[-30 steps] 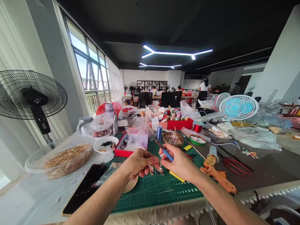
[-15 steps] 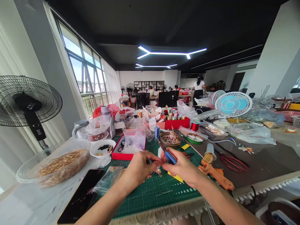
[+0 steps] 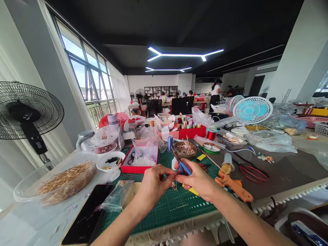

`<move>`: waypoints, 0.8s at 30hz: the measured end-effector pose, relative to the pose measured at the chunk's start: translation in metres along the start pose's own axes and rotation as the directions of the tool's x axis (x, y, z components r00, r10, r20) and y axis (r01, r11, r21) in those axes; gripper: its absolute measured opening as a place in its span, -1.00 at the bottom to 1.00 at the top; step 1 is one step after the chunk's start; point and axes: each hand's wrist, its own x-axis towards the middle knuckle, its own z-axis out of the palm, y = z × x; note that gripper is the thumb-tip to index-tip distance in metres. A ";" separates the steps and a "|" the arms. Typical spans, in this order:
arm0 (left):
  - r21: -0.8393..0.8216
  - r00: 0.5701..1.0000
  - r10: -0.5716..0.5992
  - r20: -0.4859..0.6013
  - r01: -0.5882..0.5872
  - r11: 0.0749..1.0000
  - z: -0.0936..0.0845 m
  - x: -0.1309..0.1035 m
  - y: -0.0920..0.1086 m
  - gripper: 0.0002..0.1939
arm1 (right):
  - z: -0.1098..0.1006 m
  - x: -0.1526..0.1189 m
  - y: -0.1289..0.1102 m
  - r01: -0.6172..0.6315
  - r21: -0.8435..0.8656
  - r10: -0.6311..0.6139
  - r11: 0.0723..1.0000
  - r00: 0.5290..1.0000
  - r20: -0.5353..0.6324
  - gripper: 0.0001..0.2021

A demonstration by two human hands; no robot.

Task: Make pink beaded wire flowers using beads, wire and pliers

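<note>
Over the green cutting mat (image 3: 164, 208), my left hand (image 3: 155, 181) is closed in a pinch, its fingertips meeting those of my right hand. A small beaded ornament (image 3: 174, 185) shows just beneath the fingertips, mostly hidden. My right hand (image 3: 196, 177) is wrapped around blue-handled pliers (image 3: 185, 168), whose dark metal end points up and away to the left. Behind the hands stand a round bowl of beads (image 3: 176, 153) and a blue thread spool (image 3: 170, 143). A yellow strip (image 3: 191, 190) lies under my right hand.
On the left are a clear tub of gold sticks (image 3: 55, 198), a phone (image 3: 85, 215) and a red box (image 3: 125, 168). An orange glue gun (image 3: 234, 186) and red-handled scissors (image 3: 253, 173) lie to the right. Fans and other people are farther back.
The view has shifted slightly. My hands have drawn closer together at the fingertips, and the ornament is now more hidden. The pliers remain in my right hand.
</note>
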 end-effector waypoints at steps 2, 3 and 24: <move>-0.077 0.996 -0.084 -0.005 0.083 0.994 0.001 -0.003 -0.004 -0.86 | 0.002 0.000 -0.001 0.018 -0.037 -0.019 0.999 1.000 -0.019 -0.75; -0.127 0.991 -0.133 0.007 0.133 0.983 0.002 -0.005 -0.007 -0.82 | 0.002 0.001 -0.001 0.032 -0.061 -0.034 0.998 0.999 -0.027 -0.76; -0.612 0.669 -0.118 0.734 0.726 0.313 0.017 -0.006 -0.042 -0.53 | -0.011 -0.010 -0.020 0.118 -0.394 -0.107 0.912 0.993 0.049 -0.78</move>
